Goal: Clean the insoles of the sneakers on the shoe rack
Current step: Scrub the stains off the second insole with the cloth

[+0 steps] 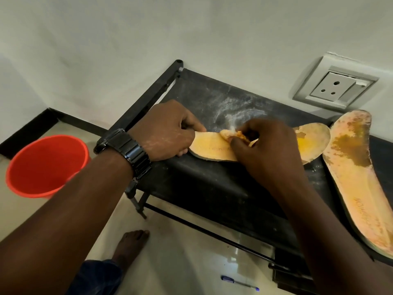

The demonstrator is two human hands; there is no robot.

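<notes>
The right hand point(265, 145) has its grip closed, fingertips pinching a small pale wad point(228, 133) against the first insole point(212, 149). I cannot tell what the wad is made of. The left hand point(165, 133), wearing one dark watch point(127, 150), grips that insole's near end with curled fingers. Both of the two orange insoles lie on top of the black shoe rack point(212, 188). The right hand hides the first one's middle; the second insole point(353, 167), stained brown, is cut off at the right edge. On the floor are one red bucket point(46, 165), one pen point(239, 283) and one bare foot point(133, 241).
</notes>
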